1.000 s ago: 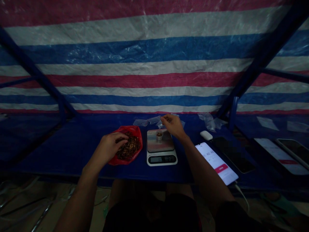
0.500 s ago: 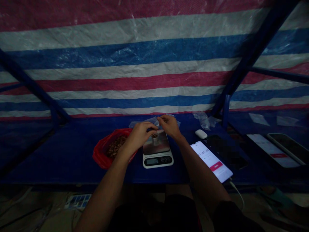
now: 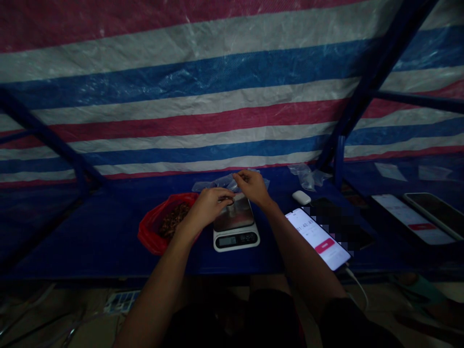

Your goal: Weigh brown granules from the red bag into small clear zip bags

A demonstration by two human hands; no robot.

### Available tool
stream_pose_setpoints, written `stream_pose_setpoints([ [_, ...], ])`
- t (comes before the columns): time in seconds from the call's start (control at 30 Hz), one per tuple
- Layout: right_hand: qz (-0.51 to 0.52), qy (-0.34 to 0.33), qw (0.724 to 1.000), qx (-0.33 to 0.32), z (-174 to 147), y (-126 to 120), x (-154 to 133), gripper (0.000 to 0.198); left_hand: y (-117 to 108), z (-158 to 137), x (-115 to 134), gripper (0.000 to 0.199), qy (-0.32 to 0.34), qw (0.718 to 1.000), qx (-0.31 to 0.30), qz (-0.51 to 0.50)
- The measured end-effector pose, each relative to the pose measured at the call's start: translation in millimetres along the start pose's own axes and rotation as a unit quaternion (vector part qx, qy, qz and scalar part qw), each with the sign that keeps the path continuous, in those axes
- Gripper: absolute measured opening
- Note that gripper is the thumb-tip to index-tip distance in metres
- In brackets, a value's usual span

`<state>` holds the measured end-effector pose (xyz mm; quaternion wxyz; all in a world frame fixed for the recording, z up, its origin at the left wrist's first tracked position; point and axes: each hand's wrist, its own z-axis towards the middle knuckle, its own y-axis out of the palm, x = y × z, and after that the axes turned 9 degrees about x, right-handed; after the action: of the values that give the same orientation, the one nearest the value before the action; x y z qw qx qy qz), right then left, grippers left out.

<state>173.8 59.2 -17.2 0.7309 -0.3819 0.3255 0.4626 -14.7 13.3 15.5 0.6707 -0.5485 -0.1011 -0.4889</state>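
Note:
A white kitchen scale (image 3: 237, 241) with a metal top and a lit display stands on the blue surface. On its plate is a small pale cup (image 3: 231, 208), partly covered by my left hand (image 3: 212, 205). The thumb and fingers of that hand come together at the cup's rim; what they pinch is too small to make out. Behind the scale, my right hand (image 3: 253, 187) is curled around small brown pieces (image 3: 246, 179). Left of the scale, an opened red plastic bag (image 3: 148, 232) holds many similar brown pieces (image 3: 176, 218), partly behind my left forearm.
Clear plastic bags (image 3: 206, 185) lie behind the scale, with another crumpled clear bag (image 3: 307, 178) farther right. A white earbud case (image 3: 301, 197) and a lit phone (image 3: 319, 239) with a cable lie to the right. Beyond are two more phones and blue frame bars (image 3: 339, 162).
My left fingers have come down and closed over the cup's rim, covering more of it. My right hand has shifted slightly left, still curled around the brown pieces. The view has tilted a little.

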Motion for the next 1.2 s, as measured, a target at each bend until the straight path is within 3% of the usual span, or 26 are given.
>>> stream_pose_setpoints([
  [0.37,0.006,0.008,1.0,-0.009,1,-3,0,0.034,-8,0,6,0.02,-0.03,0.999,-0.023,-0.033],
  [0.63,0.022,-0.005,1.0,-0.016,2,0,2,0.032,2,1,5,0.047,-0.063,0.986,0.002,-0.153],
  [0.8,0.023,0.006,1.0,-0.018,2,-1,1,0.032,8,1,0,0.055,-0.049,0.986,0.018,-0.156],
  [0.9,0.024,-0.002,1.0,-0.015,1,-2,1,0.033,-8,-3,10,0.047,-0.045,0.992,0.041,-0.112],
  [1.0,0.03,0.002,0.999,-0.014,1,-2,3,0.033,-42,-15,18,0.027,-0.031,0.998,0.058,0.026],
  [1.1,0.03,-0.004,0.999,-0.012,2,-1,6,0.035,-76,-35,3,0.024,-0.097,0.983,-0.008,0.153],
  [1.2,0.036,-0.01,0.999,-0.015,2,1,8,0.034,-92,-58,-29,0.029,-0.19,0.953,-0.107,0.211],
])
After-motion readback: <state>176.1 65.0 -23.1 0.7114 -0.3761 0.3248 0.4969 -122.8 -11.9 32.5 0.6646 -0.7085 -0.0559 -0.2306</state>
